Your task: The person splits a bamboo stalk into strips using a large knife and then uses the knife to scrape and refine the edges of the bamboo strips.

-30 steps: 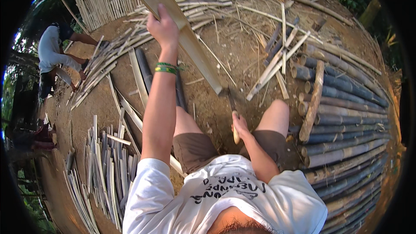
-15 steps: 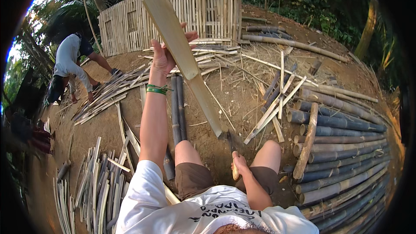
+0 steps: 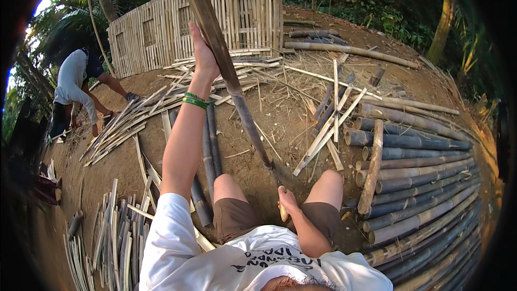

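A long split length of bamboo [image 3: 232, 82] stands tilted in front of me, its dark outer side and a node in view. My left hand [image 3: 204, 58] holds it near the upper end, thumb up along the edge and the other fingers hidden behind it. Between my knees my right hand [image 3: 288, 199] is closed around the pale wooden handle of a knife [image 3: 283, 215]. The dark blade is by the lower end of the bamboo; whether they touch I cannot tell.
Stacked bamboo poles [image 3: 425, 175] lie on my right, a short pole across them. Split strips [image 3: 116, 237] lie at the lower left, more strips [image 3: 126, 124] farther off. Bending over those is a person [image 3: 72, 78]. A slatted bamboo panel [image 3: 199, 21] stands at the back.
The bamboo piece has turned in my left hand from its pale inner face to its dark outer side. The left fingers, spread before, are now behind it. My right hand still holds the knife.
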`<control>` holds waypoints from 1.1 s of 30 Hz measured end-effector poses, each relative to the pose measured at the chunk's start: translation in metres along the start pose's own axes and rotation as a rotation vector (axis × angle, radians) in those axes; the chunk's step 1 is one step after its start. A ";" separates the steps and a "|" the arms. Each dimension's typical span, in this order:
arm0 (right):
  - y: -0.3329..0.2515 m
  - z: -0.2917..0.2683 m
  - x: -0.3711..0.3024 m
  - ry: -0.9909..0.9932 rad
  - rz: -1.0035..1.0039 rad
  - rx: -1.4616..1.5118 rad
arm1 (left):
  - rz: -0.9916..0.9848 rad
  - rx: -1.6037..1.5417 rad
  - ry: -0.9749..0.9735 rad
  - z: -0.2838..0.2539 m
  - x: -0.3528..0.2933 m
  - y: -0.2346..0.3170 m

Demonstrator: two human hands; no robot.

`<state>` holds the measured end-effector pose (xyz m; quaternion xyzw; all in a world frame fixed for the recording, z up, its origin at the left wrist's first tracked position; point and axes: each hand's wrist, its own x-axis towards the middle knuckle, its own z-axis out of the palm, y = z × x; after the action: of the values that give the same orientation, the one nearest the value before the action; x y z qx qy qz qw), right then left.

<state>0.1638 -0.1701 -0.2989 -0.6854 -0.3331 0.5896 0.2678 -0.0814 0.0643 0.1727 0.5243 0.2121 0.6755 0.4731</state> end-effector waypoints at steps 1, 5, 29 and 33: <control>0.008 -0.002 -0.001 0.024 0.009 0.013 | 0.038 -0.007 0.081 0.026 -0.005 0.004; 0.004 0.001 0.004 0.055 0.010 0.042 | 0.237 -0.047 0.198 0.072 0.005 0.008; -0.173 -0.069 -0.141 0.120 -0.802 0.470 | 0.510 0.157 0.288 0.057 -0.077 -0.117; -0.198 -0.082 -0.169 0.102 -0.927 0.597 | 0.662 0.108 0.288 0.071 -0.047 -0.098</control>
<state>0.2028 -0.1729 -0.0291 -0.3888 -0.4050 0.4448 0.6978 0.0238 0.0540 0.0974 0.4886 0.1308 0.8466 0.1656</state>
